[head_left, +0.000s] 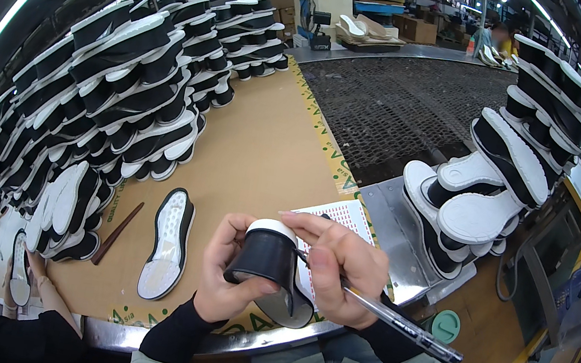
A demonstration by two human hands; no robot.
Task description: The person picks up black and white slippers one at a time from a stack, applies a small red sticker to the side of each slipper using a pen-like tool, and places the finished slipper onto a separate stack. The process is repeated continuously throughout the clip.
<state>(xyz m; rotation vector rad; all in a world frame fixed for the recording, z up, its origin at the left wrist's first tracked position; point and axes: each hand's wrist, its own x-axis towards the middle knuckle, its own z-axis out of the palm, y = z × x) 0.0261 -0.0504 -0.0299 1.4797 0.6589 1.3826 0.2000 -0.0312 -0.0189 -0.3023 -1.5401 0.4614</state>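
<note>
My left hand [214,291] grips a black wedge-heeled shoe sole [265,255] with a white rim, its heel tilted up toward me. In my right hand [356,268] is a clear-barrelled pen [401,324], slanting down to the right. The pen's front end meets the side of the black heel; my fingers partly hide the exact contact. Right fingertips also rest by the white rim. Under my hands lies a white sheet with rows of small red marks [366,222]. To the left, a single sole [167,245] lies with its white, dimpled inside facing up.
High stacks of black-and-white soles [136,73] line the table's left; another pile [488,205] stands at right. A dark red tapered stick [119,232] lies on brown paper [243,144]. Beyond runs a mesh conveyor [402,100]. At lower left, a co-worker's hand [34,264] touches a sole.
</note>
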